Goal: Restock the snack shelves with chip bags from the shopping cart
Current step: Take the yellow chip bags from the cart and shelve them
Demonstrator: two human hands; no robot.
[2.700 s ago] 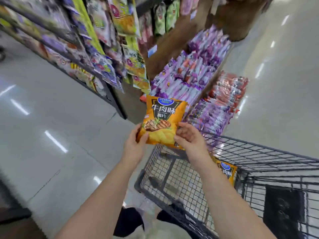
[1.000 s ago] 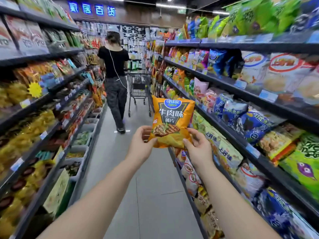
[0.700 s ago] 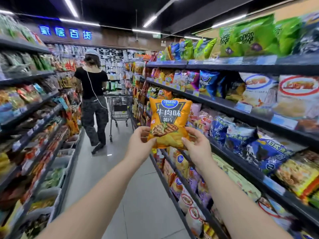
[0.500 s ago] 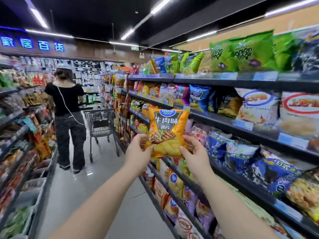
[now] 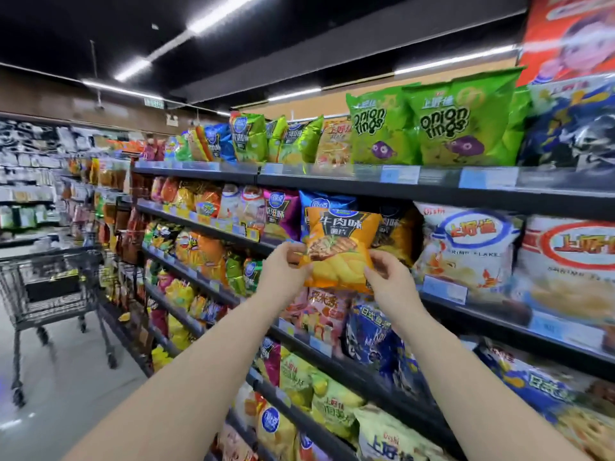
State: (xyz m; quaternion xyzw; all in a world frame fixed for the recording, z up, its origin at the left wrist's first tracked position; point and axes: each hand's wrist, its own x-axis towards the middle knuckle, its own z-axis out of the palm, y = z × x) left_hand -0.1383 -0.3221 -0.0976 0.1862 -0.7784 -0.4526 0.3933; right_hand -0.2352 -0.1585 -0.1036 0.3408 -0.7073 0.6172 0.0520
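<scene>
Orange chip bag (image 5: 339, 247) upright, front to the camera, held in the air in front of the snack shelf (image 5: 499, 311), level with the 2nd row from the top. Both hands on it. Left hand (image 5: 284, 266) at the bag's 8 o'clock: thumb and fingers curled, pinching the lower left edge. Right hand (image 5: 389, 277) at the bag's 4 o'clock: fingers curled, pinching the lower right corner. Bag sits between the 2 hands and mostly above them, top edge free. Can't tell if it touches the shelf or the packs behind.

Around the bag:
- 12 o'clock: a blue bag (image 5: 319, 201) behind it.
- 3 o'clock: an orange-and-dark pack (image 5: 396, 234), partly hidden. Further the same way, a white shrimp flakes bag (image 5: 466, 247).
- 10 o'clock: a purple bag (image 5: 283, 211).
- 6 o'clock: a pink bag (image 5: 321, 314), 1 row down.
- 1 o'clock, top row: 2 green onion rings bags (image 5: 442, 128) standing side by side.

Wire cart (image 5: 50, 287) on the aisle floor at the frame's 9 o'clock, well apart from the hands. Both forearms bare, reaching in from 6 o'clock.
</scene>
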